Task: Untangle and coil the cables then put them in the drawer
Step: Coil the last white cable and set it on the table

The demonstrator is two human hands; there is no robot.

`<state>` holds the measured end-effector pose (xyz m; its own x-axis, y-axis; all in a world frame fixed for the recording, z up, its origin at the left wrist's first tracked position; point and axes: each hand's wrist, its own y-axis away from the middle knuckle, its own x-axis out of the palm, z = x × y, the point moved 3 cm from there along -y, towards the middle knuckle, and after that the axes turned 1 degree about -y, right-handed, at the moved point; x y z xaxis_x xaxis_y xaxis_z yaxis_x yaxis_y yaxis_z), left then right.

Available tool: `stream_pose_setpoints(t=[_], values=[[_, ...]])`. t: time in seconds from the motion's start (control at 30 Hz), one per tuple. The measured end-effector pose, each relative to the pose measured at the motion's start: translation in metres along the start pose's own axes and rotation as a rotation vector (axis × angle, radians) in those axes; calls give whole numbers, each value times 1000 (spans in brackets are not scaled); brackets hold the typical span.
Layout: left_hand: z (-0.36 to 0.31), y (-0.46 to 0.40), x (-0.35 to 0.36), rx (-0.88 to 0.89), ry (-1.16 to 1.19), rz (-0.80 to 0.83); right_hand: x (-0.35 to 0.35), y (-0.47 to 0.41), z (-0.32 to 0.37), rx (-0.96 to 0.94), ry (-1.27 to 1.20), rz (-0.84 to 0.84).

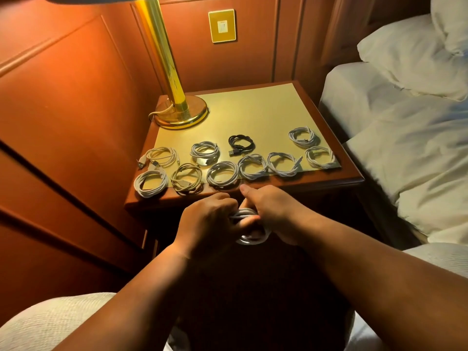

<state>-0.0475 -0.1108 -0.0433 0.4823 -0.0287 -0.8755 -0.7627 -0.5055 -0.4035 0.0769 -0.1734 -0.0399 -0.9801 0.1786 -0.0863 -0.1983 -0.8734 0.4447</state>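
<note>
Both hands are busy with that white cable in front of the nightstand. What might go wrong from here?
The white cable, gripped by the left hand and right hand off the nightstand, may spring loose if either grip eases. The front-row coils overhang the yellow mat near the edge; a knuckle might knock them off. No open drawer shows.

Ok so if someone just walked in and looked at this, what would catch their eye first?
Probably the two hands, left hand and right hand, gripping a white cable together in front of the nightstand. Next, the coiled cables laid out in rows on the nightstand's near half, all pale except one black cable in the middle. The shiny brass lamp stands at the back left corner.
</note>
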Motion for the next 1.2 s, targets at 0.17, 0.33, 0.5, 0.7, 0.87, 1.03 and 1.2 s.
stream_pose_setpoints(t=[0.17, 0.33, 0.5, 0.7, 0.87, 1.03, 1.2], values=[[13, -3, 0, -166, 158, -69, -6, 2, 7, -97, -85, -19], [19, 0, 7, -362, 424, -125, -2, 2, 4, -80, -287, -4], [11, -2, 6, -346, 433, -5, -5, 4, 6, -85, -396, -14], [15, -9, -6, -136, 296, 159, -20, 3, 11, -141, -175, -141], [16, -13, -18, -359, 869, 167, -19, 4, 13, -158, -188, -51], [16, -12, -17, -502, 1106, 70, -19, 7, 15, -168, -237, 18], [3, -4, -11, -623, 1118, -101, -15, 4, 9, -191, -354, -19]])
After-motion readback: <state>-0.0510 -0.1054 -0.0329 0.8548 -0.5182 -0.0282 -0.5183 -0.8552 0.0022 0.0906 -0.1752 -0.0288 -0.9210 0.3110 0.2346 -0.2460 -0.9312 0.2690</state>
